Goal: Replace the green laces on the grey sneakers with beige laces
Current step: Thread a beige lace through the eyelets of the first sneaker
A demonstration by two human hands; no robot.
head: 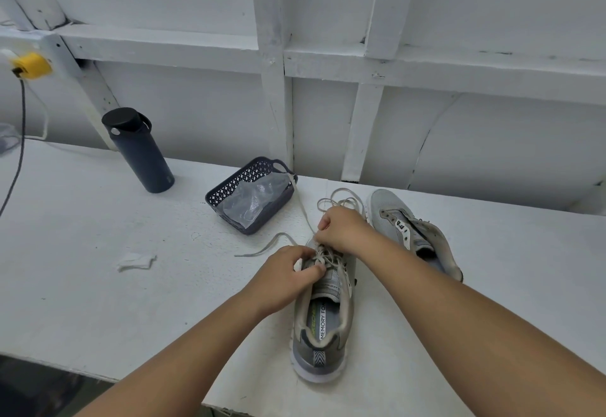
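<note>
Left hand [284,277]: fingers curled on the near sneaker's [323,325] tongue and lacing, pinching at the beige lace [272,242].
Right hand [342,229]: fingers pressed together, pinching the lace just beyond the left fingers.
Near sneaker: on the desk [98,285], heel toward the person, under both hands.
Lace ends: one trails left of the fingers, loops lie beyond them.
Second sneaker [410,229]: right of the right fingers, unlaced.
Basket [229,187]: beyond the fingers, holding clear plastic.
Bottle [139,151]: far left, upright.

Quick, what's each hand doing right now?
Left hand: pinches the beige lace at the near sneaker.
Right hand: fingers curled, pulling the same lace.
</note>
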